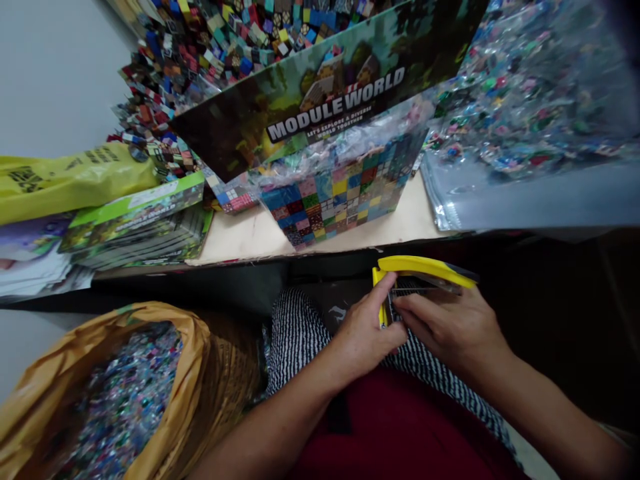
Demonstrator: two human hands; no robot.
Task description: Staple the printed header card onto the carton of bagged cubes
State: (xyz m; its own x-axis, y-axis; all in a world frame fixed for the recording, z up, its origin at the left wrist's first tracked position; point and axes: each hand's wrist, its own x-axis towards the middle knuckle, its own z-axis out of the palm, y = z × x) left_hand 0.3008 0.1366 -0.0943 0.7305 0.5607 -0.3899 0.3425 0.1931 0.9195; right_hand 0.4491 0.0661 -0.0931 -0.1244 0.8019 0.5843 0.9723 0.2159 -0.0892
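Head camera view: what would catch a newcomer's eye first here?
The green MODULE WORLD box dominates the top centre, with a heap of multicoloured small tiles behind it. At lower right, the left hand and right hand grip what looks like a yellow stapler. At lower left, an orange sack brims with glittery coloured pieces.

Pale wood bench [240,237], w/ Module World box [320,110], green box stack [135,223], clear bag [530,113], yellow bag [75,183]
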